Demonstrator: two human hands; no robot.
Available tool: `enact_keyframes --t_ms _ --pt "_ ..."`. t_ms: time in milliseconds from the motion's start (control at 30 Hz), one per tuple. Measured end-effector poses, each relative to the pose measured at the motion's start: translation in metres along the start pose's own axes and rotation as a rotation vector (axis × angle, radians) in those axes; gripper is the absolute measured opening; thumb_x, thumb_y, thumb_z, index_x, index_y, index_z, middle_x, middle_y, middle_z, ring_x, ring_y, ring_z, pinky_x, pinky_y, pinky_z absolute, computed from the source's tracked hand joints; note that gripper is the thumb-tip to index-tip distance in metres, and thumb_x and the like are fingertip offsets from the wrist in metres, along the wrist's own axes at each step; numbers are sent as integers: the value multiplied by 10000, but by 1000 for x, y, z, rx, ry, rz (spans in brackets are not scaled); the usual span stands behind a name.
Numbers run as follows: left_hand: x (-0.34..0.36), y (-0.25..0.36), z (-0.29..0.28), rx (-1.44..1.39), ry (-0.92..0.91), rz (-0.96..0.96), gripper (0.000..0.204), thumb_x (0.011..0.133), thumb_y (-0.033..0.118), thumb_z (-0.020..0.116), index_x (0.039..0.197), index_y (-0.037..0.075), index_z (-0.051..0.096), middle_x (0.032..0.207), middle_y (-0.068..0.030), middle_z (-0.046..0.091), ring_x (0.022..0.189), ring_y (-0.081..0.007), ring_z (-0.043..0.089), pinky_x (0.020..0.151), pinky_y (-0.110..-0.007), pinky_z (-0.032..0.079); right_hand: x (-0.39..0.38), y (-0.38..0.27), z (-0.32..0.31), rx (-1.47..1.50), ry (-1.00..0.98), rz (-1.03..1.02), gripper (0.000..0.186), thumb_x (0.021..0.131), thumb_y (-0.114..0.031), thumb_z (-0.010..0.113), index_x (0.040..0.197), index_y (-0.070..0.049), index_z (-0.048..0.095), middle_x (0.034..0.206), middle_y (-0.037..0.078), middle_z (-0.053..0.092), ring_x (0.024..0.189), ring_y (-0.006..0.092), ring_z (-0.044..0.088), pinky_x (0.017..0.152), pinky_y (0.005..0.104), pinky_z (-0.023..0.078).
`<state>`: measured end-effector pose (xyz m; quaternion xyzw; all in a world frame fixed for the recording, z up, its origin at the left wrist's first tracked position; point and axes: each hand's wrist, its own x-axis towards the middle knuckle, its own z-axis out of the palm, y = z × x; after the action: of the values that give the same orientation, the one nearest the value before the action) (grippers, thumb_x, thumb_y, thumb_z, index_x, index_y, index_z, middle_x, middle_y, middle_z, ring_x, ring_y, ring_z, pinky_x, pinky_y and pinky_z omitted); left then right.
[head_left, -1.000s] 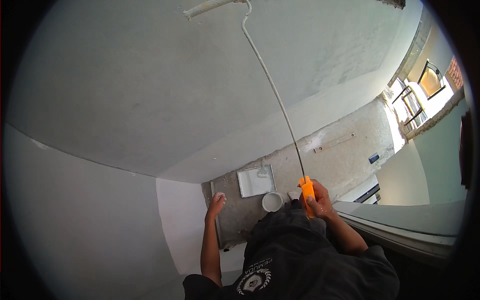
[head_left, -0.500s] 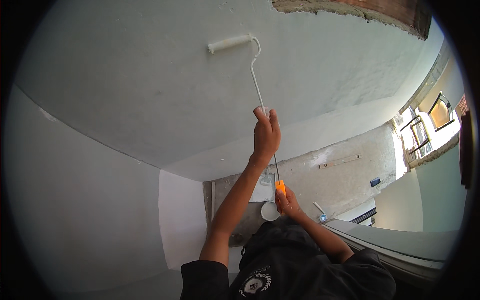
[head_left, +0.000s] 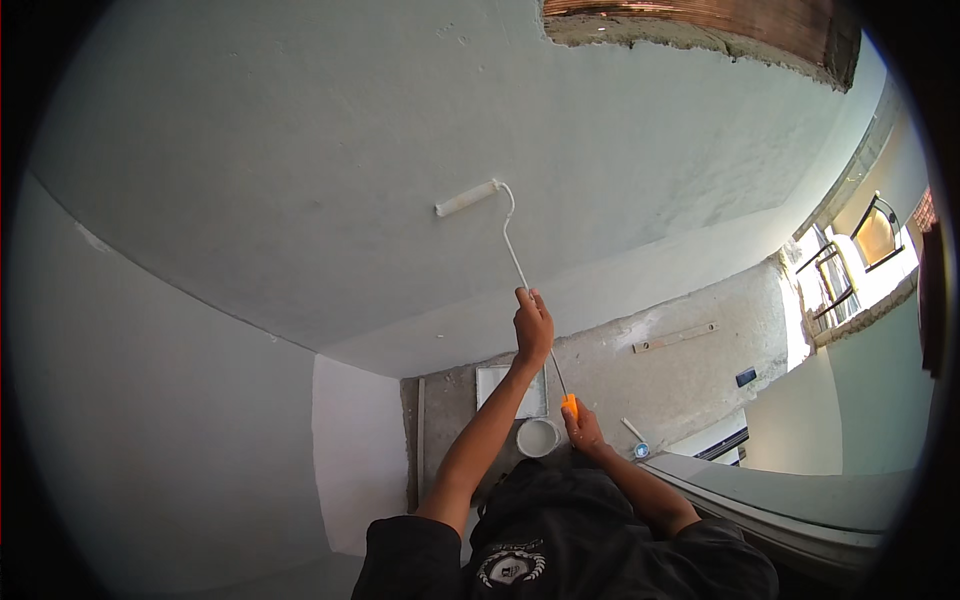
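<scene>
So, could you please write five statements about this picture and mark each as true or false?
1. The right hand holds the orange handle. True.
2. The left hand is empty. False: it holds the metal rod.
3. The bucket stands next to the tray. True.
4. The roller lies in the tray. False: it is up at the wall.
5. A long bar lies on the floor. True.
</scene>
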<state>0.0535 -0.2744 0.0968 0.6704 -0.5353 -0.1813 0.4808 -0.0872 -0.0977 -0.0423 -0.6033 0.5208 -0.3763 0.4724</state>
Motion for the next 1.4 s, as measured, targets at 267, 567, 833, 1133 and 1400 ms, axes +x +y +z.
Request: enact_keyframes --t_ms 267,567,833,1133,1400 --pt "106 105 -81 -156 168 187 194 1047 168 386 923 25 347 544 -109 496 469 -268 556 432 -372 389 88 -145 -19 -33 -29 -136 304 989 -319 537 996 -15 536 648 189 592 574 380 606 505 410 427" --pt "47 -28 -68 183 90 103 147 1011 133 455 965 27 365 582 -187 584 587 -408 633 461 -457 491 53 -21 98 168 -187 55 347 1009 -353 483 1059 -12 526 700 172 599 634 316 623 586 420 452" --pt "3 -95 -53 251 17 105 150 993 128 492 976 36 375 607 -212 599 637 -435 636 491 -496 494 0 18 129 223 -257 205 317 1028 -360 430 1073 -49 474 608 26 522 489 121 530 469 290 432" --pt "138 77 -130 166 117 398 161 1026 138 441 926 26 384 499 -101 486 457 -290 592 398 -353 419 136 -133 122 269 -115 -109 314 1023 -346 440 1029 -33 471 596 96 539 514 200 582 488 341 438" --pt "89 -16 -61 154 142 285 154 978 86 523 902 36 399 532 -131 534 509 -346 617 418 -404 448 105 -16 122 96 -80 -10 359 1018 -377 442 1032 -21 478 576 45 531 479 141 550 457 311 450"
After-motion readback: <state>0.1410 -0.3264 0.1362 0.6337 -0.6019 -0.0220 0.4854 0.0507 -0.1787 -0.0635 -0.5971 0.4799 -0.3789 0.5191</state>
